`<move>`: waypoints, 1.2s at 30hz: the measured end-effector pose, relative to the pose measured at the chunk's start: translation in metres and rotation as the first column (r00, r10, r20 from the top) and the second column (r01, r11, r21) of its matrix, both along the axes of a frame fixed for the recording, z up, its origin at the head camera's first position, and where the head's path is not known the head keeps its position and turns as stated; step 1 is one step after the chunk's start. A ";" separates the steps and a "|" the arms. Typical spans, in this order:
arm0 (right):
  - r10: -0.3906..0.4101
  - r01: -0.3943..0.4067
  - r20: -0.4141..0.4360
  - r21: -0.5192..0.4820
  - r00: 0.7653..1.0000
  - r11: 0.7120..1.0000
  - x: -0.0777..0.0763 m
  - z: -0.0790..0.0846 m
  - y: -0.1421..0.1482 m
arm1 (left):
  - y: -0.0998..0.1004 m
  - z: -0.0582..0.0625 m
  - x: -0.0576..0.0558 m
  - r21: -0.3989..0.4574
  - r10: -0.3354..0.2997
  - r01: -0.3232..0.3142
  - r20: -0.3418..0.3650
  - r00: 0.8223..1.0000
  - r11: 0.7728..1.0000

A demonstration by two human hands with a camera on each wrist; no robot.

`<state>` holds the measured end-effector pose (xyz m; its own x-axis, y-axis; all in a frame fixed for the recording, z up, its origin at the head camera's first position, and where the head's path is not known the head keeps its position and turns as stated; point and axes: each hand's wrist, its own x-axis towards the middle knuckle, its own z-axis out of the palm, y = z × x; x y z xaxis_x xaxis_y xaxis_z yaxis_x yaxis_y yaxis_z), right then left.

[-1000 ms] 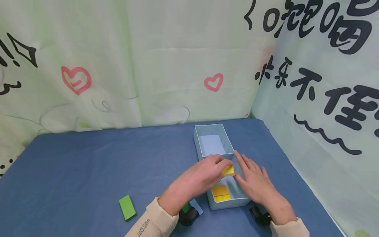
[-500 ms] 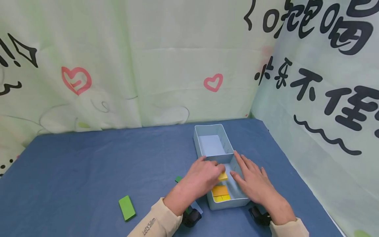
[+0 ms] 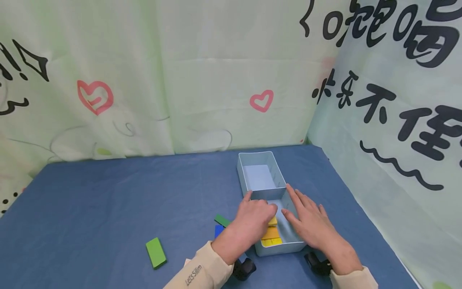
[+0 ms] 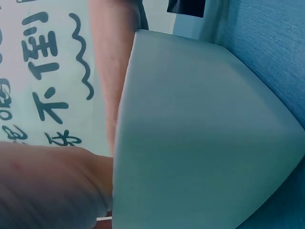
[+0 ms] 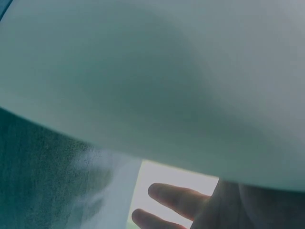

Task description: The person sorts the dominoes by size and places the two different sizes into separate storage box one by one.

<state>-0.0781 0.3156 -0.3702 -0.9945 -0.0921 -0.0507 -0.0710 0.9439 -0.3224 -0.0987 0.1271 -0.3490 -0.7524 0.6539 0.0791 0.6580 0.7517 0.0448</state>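
Observation:
A light blue box (image 3: pixel 281 250) with a divider stands on the table. My left hand (image 3: pixel 252 218) reaches over its left wall, fingers curled down on a yellow block (image 3: pixel 273 221) in the near compartment. Its fingertips are hidden behind the knuckles. Nearer me in that compartment lie an orange block (image 3: pixel 271 233) and smaller yellow blocks (image 3: pixel 271 242). My right hand (image 3: pixel 306 220) rests along the right rim with straight fingers. The left wrist view is mostly filled by the box wall (image 4: pixel 200 124); two fingers (image 5: pixel 178 198) of the right hand show in the right wrist view.
A light green block (image 3: pixel 156 253) lies apart on the blue table (image 3: pixel 108 208) at left. A dark green block (image 3: pixel 221 220) and a blue block (image 3: pixel 218 230) are partly hidden by my left forearm. Printed curtains (image 3: pixel 202 80) stand behind the table and to its right.
My left hand has lowered the yellow block into the near compartment and drawn it toward me, beside the orange block. The right hand has stayed at the rim.

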 end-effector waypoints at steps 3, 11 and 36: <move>0.003 -0.003 0.001 -0.001 1.000 1.000 0.000 0.000 0.000 | 0.001 0.001 -0.001 -0.032 0.013 -0.012 0.031 0.999 0.999; 0.002 -0.002 0.000 -0.002 1.000 1.000 -0.001 -0.001 0.000 | 0.003 0.002 -0.001 -0.077 0.016 -0.010 0.075 0.997 0.997; 0.000 0.000 0.010 -0.013 1.000 1.000 -0.001 -0.001 0.003 | -0.030 0.016 0.001 0.087 -0.146 0.146 -0.009 0.989 0.985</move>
<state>-0.0795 0.3184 -0.3714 -0.9939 -0.0929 -0.0596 -0.0677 0.9395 -0.3358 -0.0980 0.0970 -0.3332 -0.6492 0.7471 0.1430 0.7605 0.6409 0.1042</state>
